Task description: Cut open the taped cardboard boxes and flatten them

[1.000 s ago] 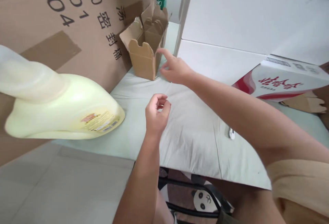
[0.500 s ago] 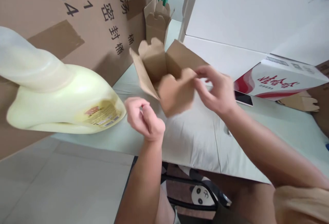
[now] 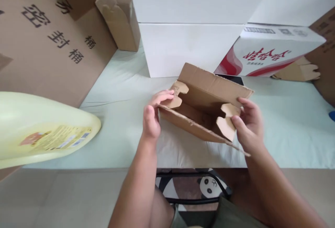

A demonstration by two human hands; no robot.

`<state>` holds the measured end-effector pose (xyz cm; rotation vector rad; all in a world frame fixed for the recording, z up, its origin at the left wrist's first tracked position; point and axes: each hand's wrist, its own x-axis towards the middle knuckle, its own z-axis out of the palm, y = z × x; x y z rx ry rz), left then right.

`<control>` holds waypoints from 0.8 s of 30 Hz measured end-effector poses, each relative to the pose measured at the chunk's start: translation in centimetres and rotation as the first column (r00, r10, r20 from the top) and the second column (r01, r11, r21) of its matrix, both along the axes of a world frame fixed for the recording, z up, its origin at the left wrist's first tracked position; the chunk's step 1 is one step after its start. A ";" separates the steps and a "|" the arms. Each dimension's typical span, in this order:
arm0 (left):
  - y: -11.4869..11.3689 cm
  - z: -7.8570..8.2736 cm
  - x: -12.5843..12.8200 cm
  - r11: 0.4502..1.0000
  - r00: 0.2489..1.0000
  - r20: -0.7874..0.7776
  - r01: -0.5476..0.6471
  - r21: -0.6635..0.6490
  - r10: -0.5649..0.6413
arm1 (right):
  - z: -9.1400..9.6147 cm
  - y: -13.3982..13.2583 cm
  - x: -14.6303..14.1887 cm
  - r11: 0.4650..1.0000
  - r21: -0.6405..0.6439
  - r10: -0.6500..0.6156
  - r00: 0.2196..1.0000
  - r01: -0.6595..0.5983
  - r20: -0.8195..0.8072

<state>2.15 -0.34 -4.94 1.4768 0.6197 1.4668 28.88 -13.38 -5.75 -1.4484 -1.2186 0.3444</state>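
Note:
A small brown cardboard box (image 3: pixel 209 85) stands with its top open, its long flaps spread outward on the far and near sides. My left hand (image 3: pixel 153 114) holds the left end, fingers bent over the notched short flap (image 3: pixel 176 101) there. At the opposite end, my right hand (image 3: pixel 250 125) grips the other notched flap (image 3: pixel 227 119), thumb on its face and fingers behind. Shadow covers much of the box's inside. Behind its far flap lies a dark phone (image 3: pixel 231 78), partly covered.
A pale yellow jug (image 3: pixel 52 130) is at the left, before a large printed carton (image 3: pixel 60 60). Another small cardboard box (image 3: pixel 121 25) stands at the back. White boxes (image 3: pixel 188 46) and a red-and-white carton (image 3: pixel 269 53) line the rear of the green cloth-covered table (image 3: pixel 288 126).
The box has turned so its long side faces me. My left hand, earlier curled apart from it, now holds its left end. The view has shifted right.

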 end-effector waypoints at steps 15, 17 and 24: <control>0.2 -0.7 2.0 0.944 0.915 -0.236 -0.309 0.114 0.328 | -1.9 -0.1 -1.2 0.981 0.115 0.184 0.938 -0.156 -0.293; 0.4 -0.8 1.9 0.950 0.921 -0.240 -0.283 0.134 0.308 | -2.1 -0.1 -1.3 0.982 0.104 0.184 0.942 -0.161 -0.281; 0.5 -0.1 1.4 0.967 0.922 -0.307 -0.190 0.169 0.235 | -1.9 -0.2 -1.2 0.975 0.091 0.218 0.943 -0.201 -0.251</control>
